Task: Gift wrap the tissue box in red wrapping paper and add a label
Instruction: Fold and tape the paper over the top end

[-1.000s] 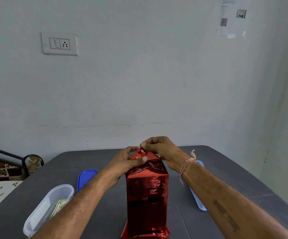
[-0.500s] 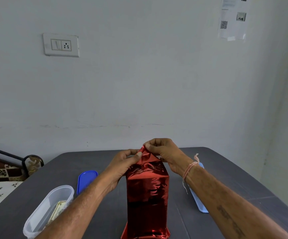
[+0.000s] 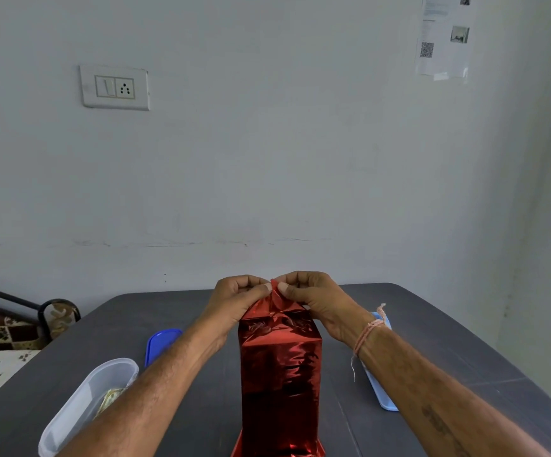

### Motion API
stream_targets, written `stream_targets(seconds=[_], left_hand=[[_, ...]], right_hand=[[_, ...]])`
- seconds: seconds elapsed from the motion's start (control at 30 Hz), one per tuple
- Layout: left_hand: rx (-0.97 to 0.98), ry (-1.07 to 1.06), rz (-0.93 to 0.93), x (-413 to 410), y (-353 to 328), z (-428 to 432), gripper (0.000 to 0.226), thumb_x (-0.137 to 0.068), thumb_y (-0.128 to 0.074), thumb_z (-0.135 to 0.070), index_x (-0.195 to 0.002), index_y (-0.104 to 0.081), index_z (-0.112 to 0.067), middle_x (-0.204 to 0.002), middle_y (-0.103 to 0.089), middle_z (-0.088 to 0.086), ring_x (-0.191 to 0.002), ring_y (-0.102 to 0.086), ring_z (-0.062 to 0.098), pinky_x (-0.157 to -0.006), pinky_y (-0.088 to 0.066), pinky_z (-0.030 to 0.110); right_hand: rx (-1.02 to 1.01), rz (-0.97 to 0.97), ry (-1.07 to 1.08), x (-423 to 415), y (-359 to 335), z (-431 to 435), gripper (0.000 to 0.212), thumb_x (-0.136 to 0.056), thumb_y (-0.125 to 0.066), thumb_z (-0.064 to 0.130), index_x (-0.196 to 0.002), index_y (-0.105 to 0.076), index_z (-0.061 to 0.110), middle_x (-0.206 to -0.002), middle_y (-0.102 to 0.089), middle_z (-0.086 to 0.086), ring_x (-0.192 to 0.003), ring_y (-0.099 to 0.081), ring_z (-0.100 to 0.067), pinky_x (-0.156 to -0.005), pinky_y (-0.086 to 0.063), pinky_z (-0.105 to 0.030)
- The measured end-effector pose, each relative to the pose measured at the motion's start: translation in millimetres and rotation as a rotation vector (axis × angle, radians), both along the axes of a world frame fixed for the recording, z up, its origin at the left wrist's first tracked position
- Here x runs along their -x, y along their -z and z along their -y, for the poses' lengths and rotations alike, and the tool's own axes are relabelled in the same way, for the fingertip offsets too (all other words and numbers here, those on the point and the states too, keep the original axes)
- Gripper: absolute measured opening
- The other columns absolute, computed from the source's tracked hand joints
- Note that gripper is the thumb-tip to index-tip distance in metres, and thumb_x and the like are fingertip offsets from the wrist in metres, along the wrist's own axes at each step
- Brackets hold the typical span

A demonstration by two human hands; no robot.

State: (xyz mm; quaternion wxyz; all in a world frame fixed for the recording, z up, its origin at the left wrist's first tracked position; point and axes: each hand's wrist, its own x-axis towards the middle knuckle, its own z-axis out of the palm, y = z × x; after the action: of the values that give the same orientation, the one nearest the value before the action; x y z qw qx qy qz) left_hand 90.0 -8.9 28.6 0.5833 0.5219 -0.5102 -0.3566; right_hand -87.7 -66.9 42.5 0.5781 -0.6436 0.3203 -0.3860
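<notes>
Wrapped box (image 3: 280,374) upright on table (image 3: 465,341), tub (image 3: 79,404) left, lid (image 3: 162,341) behind it, tray (image 3: 382,400) right

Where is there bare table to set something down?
Bare: the table right of the light blue lid out to its edge, and the far strip along the wall. Crowded: the left side holds the clear container and blue lid; the red-wrapped box stands in the centre.

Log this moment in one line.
step: top-end fold | left hand: pinches red wrapping paper peak | right hand: pinches same peak | wrapped box: upright on table
</notes>
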Motion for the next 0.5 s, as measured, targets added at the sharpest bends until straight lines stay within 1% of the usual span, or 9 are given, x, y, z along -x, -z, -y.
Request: stream_targets(seconds=[0.1,0.17,0.27,0.37,0.5], left_hand=[[-0.007,-0.005,0.007,0.0,-4.1,0.7,0.012,-0.091,-0.075,-0.014,-0.099,-0.078,-0.006,-0.087,-0.079,0.009,-0.070,-0.074,0.009,-0.059,-0.053,0.015],[-0.011,-0.012,0.008,0.6,-5.0,1.5,0.014,-0.093,-0.073,-0.018,-0.097,-0.078,-0.006,-0.086,-0.079,0.008,-0.069,-0.073,0.008,-0.058,-0.053,0.014],[-0.012,-0.007,0.032,2.5,-5.9,2.0,0.019,-0.095,-0.072,-0.023,-0.096,-0.078,-0.006,-0.088,-0.079,0.010,-0.072,-0.073,0.009,-0.060,-0.053,0.014],[-0.020,-0.011,0.016,4.5,-8.9,1.4,0.023,-0.095,-0.071,-0.028,-0.094,-0.078,-0.006,-0.081,-0.078,0.005,-0.068,-0.072,0.006,-0.057,-0.051,0.014],[-0.048,-0.024,-0.010,5.0,-10.9,-0.6,0.027,-0.094,-0.072,-0.035,-0.092,-0.078,-0.009,-0.079,-0.077,0.001,-0.068,-0.071,0.007,-0.061,-0.050,0.019]], right_hand=[[0.004,0.002,0.013,0.8,0.5,0.6,0.017,-0.093,-0.073,0.010,-0.108,-0.075,0.004,-0.094,-0.077,-0.010,-0.080,-0.072,-0.016,-0.070,-0.060,-0.025],[0.009,-0.005,0.018,0.6,1.0,0.7,0.015,-0.093,-0.073,0.010,-0.107,-0.076,0.005,-0.094,-0.077,-0.010,-0.079,-0.073,-0.015,-0.071,-0.060,-0.026],[0.008,0.006,0.015,-0.6,1.1,-0.2,0.014,-0.093,-0.072,0.009,-0.106,-0.075,0.004,-0.092,-0.077,-0.010,-0.076,-0.073,-0.013,-0.066,-0.058,-0.022],[0.010,0.013,0.022,-1.2,0.1,-1.0,0.018,-0.093,-0.073,0.009,-0.108,-0.074,0.000,-0.091,-0.076,-0.011,-0.073,-0.072,-0.012,-0.063,-0.056,-0.019],[0.038,-0.011,0.043,-3.9,-3.1,-1.9,0.020,-0.092,-0.075,0.010,-0.108,-0.073,-0.001,-0.087,-0.074,-0.008,-0.068,-0.071,-0.007,-0.059,-0.053,-0.015]])
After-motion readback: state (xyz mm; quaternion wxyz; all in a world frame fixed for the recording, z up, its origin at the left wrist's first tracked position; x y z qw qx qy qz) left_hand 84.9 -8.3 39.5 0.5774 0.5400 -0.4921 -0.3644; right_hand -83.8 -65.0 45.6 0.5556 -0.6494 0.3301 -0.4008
